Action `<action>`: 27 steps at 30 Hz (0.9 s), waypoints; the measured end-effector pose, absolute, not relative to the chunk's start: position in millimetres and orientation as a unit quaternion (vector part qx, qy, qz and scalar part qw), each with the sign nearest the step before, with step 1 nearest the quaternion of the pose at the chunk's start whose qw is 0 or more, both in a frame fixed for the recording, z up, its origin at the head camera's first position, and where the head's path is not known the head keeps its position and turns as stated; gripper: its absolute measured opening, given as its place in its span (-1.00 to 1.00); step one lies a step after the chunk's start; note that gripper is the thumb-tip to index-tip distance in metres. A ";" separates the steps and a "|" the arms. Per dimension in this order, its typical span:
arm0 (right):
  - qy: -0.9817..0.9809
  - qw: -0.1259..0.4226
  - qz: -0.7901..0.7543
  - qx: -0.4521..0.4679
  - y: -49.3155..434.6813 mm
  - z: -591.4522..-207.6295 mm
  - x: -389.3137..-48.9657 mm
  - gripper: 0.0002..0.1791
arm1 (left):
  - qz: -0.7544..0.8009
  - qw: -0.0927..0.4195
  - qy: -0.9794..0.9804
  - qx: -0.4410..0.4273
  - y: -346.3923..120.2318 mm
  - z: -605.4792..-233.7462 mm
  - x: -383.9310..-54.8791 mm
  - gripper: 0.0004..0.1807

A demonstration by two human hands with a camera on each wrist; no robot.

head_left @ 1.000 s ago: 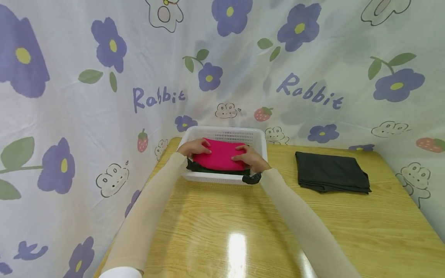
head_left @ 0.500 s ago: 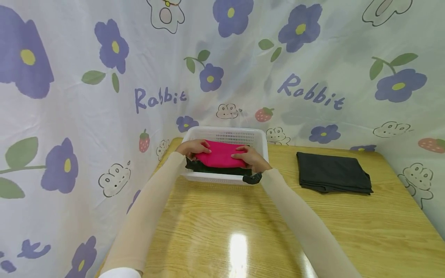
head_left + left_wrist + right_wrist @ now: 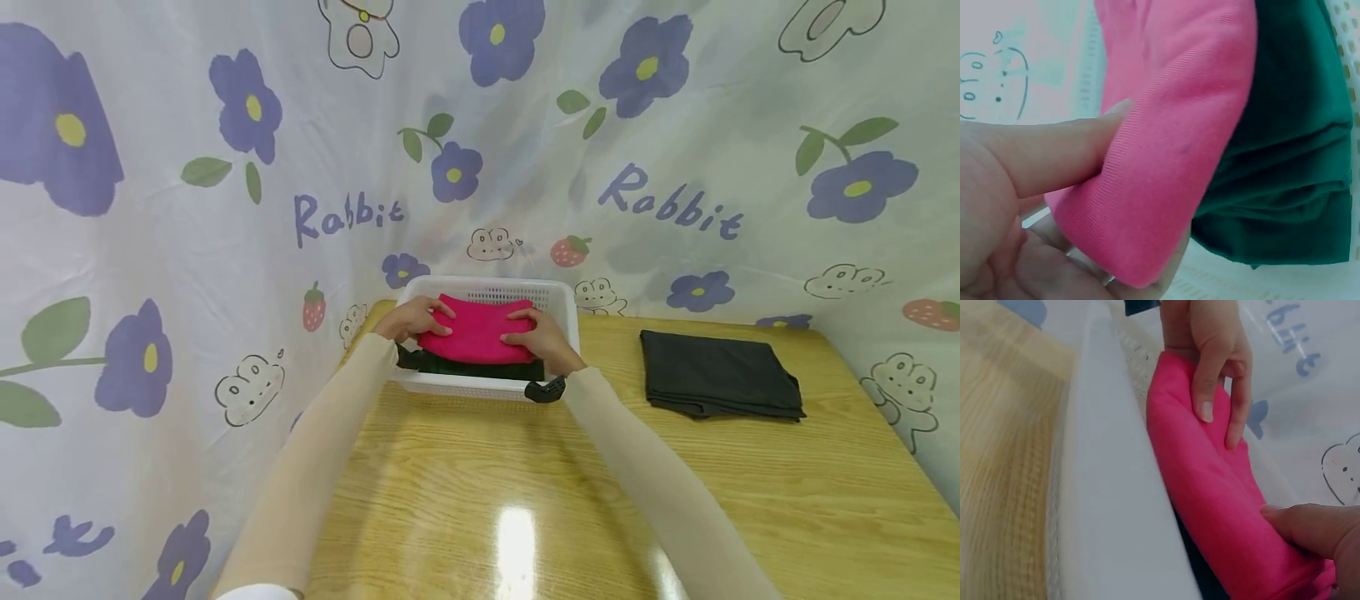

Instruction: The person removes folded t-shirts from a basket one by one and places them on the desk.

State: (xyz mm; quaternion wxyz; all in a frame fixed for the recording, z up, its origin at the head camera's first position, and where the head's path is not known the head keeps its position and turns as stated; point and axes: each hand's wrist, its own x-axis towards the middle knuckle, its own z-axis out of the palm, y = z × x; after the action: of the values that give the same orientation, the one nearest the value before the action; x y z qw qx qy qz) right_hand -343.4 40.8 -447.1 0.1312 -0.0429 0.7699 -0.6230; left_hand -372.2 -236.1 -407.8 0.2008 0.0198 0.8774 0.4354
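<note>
A folded pink cloth is held between both hands inside a white plastic basket. My left hand grips its left end, thumb on top and fingers curled underneath, as the left wrist view shows. At the other end my right hand grips it, its thumb pressing on the pink fabric; its remaining fingers are mostly hidden in the right wrist view. Below the pink cloth lies a folded dark green cloth in the basket, its creased layers showing beside the pink edge.
To the right on the wooden table lies a folded black cloth. A white curtain with purple flowers and rabbits hangs right behind the basket and along the left side. A dark strap sits at my right wrist, over the basket's front rim.
The pink cloth's far edge stands a little higher than half a second ago, with its back corners showing more. Both hands keep their grip on its ends. The black cloth stays put.
</note>
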 end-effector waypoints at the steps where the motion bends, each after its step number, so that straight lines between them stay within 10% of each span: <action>1: 0.770 0.126 -0.624 -0.045 41.4 -446.0 -343.0 -0.48 | 0.437 0.194 0.878 0.024 -236.7 -407.7 -371.5 -0.54; 27: 0.811 0.080 -0.573 -0.086 87.5 -412.0 -315.1 -0.47 | 0.469 0.144 0.868 0.083 -212.7 -380.3 -331.7 -0.53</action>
State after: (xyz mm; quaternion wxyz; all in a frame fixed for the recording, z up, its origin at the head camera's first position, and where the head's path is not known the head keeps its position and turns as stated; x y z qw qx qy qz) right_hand -315.1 87.5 -412.0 0.0801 -0.0855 0.8110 -0.5732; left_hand -331.7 -212.7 -380.3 0.1437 0.0833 0.8676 0.4687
